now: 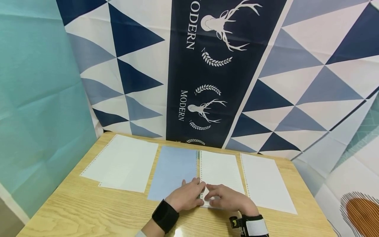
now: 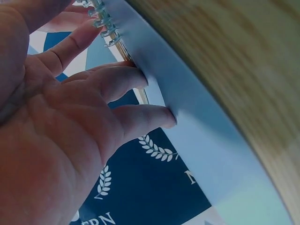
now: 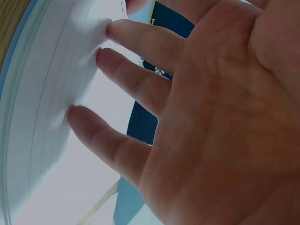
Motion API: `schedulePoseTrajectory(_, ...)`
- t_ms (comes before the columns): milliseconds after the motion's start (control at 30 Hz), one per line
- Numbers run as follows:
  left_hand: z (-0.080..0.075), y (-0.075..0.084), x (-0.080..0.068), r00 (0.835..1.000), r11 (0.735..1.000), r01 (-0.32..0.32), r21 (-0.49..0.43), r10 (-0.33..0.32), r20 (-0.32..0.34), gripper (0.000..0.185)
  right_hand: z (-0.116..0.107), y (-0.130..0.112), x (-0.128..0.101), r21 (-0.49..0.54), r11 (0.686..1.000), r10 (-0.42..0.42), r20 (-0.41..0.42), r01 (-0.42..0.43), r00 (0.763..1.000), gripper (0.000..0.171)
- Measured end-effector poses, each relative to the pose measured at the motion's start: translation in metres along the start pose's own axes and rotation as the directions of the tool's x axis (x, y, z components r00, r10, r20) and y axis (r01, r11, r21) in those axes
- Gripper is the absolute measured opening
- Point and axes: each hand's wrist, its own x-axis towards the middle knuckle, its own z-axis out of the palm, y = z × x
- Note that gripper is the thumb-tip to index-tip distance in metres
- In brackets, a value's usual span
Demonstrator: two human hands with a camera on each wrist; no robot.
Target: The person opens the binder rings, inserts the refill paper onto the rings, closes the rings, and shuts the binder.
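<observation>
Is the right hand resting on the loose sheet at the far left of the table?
No, the right hand rests on the binder's lined page.

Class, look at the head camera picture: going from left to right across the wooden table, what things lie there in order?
Loose punched sheets → binder's open blue cover → binder's lined pages → loose punched sheet.

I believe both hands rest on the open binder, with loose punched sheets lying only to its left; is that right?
Not quite. Both the left hand and right hand do rest on the open binder, but the loose sheets lie on both sides: one stack to its left and another sheet to its right. The head view shows this.
</observation>
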Motion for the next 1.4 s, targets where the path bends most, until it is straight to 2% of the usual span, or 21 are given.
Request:
schedulePoseTrajectory(100, -0.001, 0.000, 0.001, 1.000, 1.000, 0.008, -0.005, -0.008, 0.008, 0.025, -0.001, 0.002, 0.001, 0.013, 1.000, 0.023, -0.008, -0.023, 1.000, 0.015)
schedulePoseTrajectory(333, -0.004, -0.001, 0.002, 1.000, 0.999, 0.023, -0.025, -0.023, 0.008, 0.025, -0.002, 0.006, 0.003, 0.030, 0.996, 0.081, -0.013, -0.081, 0.997, 0.052)
schedulePoseTrajectory(367, -0.004, -0.002, 0.002, 1.000, 0.999, 0.024, -0.026, -0.023, 0.007, 0.025, -0.002, 0.005, 0.003, 0.027, 0.996, 0.084, -0.014, -0.083, 0.996, 0.053)
schedulePoseTrajectory(467, -0.005, -0.002, 0.002, 1.000, 0.999, 0.021, -0.027, -0.021, 0.008, 0.025, -0.003, 0.005, 0.002, 0.010, 0.997, 0.082, -0.021, -0.082, 0.996, 0.051)
schedulePoseTrajectory(600, -0.007, -0.003, 0.001, 1.000, 0.999, 0.019, -0.034, -0.018, 0.014, 0.024, -0.004, 0.005, 0.002, -0.007, 0.996, 0.084, -0.029, -0.085, 0.996, 0.026)
schedulePoseTrajectory(700, -0.008, -0.003, 0.000, 1.000, 0.999, 0.022, -0.048, -0.021, 0.019, 0.023, -0.004, 0.005, 0.003, 0.001, 0.996, 0.087, -0.029, -0.087, 0.996, 0.017)
schedulePoseTrajectory(900, -0.009, -0.003, -0.001, 1.000, 0.997, 0.031, -0.072, -0.031, 0.004, 0.025, -0.006, 0.006, 0.001, 0.030, 0.997, 0.069, -0.016, -0.069, 0.997, 0.017)
schedulePoseTrajectory(1000, -0.007, -0.002, 0.000, 0.999, 0.997, 0.045, -0.066, -0.045, -0.008, 0.027, -0.006, 0.007, -0.003, 0.083, 0.992, 0.093, -0.030, -0.090, 0.995, 0.026)
schedulePoseTrajectory(1133, -0.005, 0.000, 0.001, 0.998, 0.998, 0.058, -0.035, -0.059, -0.015, 0.028, -0.008, 0.008, -0.011, 0.145, 0.980, 0.153, -0.097, -0.138, 0.984, 0.046)
schedulePoseTrajectory(1200, -0.005, 0.001, 0.001, 0.998, 0.998, 0.058, -0.011, -0.058, -0.018, 0.028, -0.009, 0.007, -0.013, 0.145, 0.980, 0.161, -0.146, -0.140, 0.976, 0.048)
schedulePoseTrajectory(1300, -0.008, 0.002, -0.002, 0.997, 0.998, 0.064, 0.024, -0.063, -0.041, 0.033, -0.011, 0.002, -0.013, 0.096, 0.987, 0.148, -0.239, -0.129, 0.960, 0.050)
schedulePoseTrajectory(1400, -0.017, 0.003, -0.006, 0.994, 0.996, 0.071, 0.057, -0.066, -0.085, 0.046, -0.012, -0.006, -0.012, 0.054, 0.991, 0.135, -0.329, -0.124, 0.935, 0.053)
